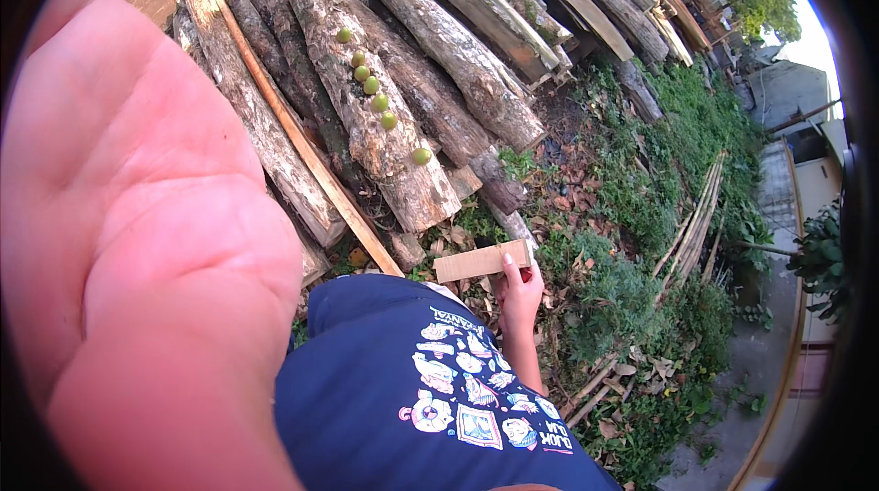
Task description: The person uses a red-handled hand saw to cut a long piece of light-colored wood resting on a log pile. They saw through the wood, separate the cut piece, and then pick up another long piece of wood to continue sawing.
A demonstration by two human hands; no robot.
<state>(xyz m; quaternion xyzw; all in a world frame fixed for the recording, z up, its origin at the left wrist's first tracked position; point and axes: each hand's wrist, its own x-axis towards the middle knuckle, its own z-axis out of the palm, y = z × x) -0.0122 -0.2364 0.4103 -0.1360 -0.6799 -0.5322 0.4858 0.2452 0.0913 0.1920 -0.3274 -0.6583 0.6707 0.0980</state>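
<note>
Very close to the camera, my left hand (156, 189) fills the left side with its palm toward me. Its fingers run out of the picture, so whether they are spread or bent is hidden. Lower in the middle, my right hand (518, 288) grips the right end of a flat brown cardboard strip (472, 262), thumb on its upper face. Beyond the strip, several small round green fruits (380, 103) sit in a line along a thick barked log (316, 43). One green fruit (421, 156) lies apart from the others, nearer the log's close end.
More logs (458, 52) and sawn planks (586, 6) are stacked across the back. A thin wooden slat (302, 148) leans along the left logs. Grass and leaf litter (632, 299) cover the ground at right, with a bundle of thin poles (698, 221) and a paved strip (755, 363).
</note>
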